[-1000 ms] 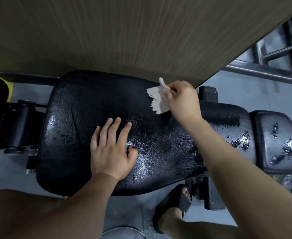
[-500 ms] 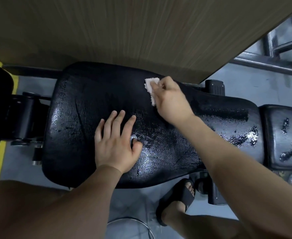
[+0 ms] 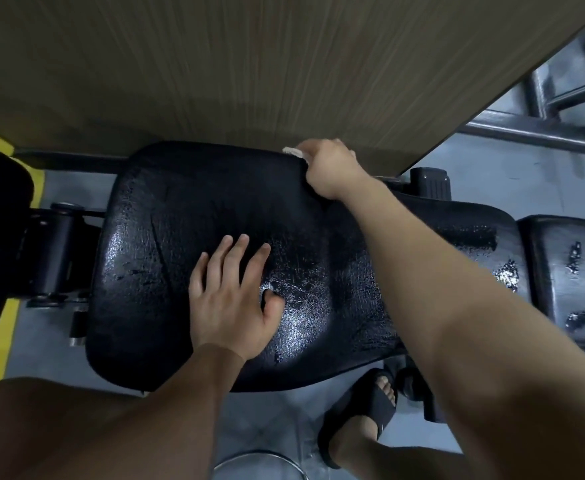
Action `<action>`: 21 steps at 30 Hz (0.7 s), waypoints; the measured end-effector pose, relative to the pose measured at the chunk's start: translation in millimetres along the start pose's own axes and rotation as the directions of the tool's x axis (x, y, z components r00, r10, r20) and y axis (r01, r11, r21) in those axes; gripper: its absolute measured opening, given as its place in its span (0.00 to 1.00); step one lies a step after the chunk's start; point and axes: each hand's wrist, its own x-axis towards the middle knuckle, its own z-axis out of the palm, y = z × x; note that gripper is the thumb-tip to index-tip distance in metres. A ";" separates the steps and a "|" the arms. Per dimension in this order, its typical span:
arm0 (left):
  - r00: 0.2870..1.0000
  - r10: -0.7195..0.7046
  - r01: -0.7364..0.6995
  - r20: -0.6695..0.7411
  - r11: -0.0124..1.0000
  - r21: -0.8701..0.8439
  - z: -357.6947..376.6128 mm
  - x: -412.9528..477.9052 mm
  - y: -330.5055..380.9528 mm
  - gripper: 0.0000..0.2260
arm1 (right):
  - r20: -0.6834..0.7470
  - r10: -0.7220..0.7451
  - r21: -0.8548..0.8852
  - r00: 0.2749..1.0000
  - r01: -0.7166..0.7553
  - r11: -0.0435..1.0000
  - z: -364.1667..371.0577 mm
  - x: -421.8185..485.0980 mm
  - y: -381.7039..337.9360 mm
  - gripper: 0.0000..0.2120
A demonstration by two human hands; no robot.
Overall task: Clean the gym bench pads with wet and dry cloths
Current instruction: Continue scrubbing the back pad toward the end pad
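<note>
The black bench pad (image 3: 187, 216) is lying with its long axis running 9 to 3 o'clock, wide end toward 9. The right hand (image 3: 329, 168) is gripping a white cloth (image 3: 293, 152) against the pad's far edge at 1 o'clock. Well apart from it, the left hand (image 3: 230, 296) is resting flat mid-pad, its straight fingers pointing toward 1.

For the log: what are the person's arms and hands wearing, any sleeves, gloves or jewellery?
The left hand and right hand are bare: no gloves, rings or watch visible. Both forearms are uncovered, with no sleeve in view.
</note>
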 end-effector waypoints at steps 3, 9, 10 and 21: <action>1.000 -0.002 0.002 0.014 1.000 0.000 -0.1 0.2 -0.7 0.32 | 0.120 0.060 0.116 0.991 -0.074 0.991 -15.5 2.7 18.2 0.18; 1.000 -0.002 0.002 -0.007 1.000 -0.005 1.3 1.2 -0.5 0.31 | 0.223 0.160 -0.022 0.962 -0.159 0.987 -33.2 0.3 37.9 0.16; 1.000 -0.004 0.004 -0.009 1.000 -0.003 0.8 0.5 0.0 0.31 | 0.196 0.141 0.038 0.970 -0.151 0.988 -30.1 1.7 29.8 0.16; 1.000 -0.013 0.013 -0.002 1.000 -0.010 0.1 0.8 1.2 0.31 | 0.241 0.312 -0.160 0.919 -0.280 0.947 -38.4 -35.3 128.9 0.17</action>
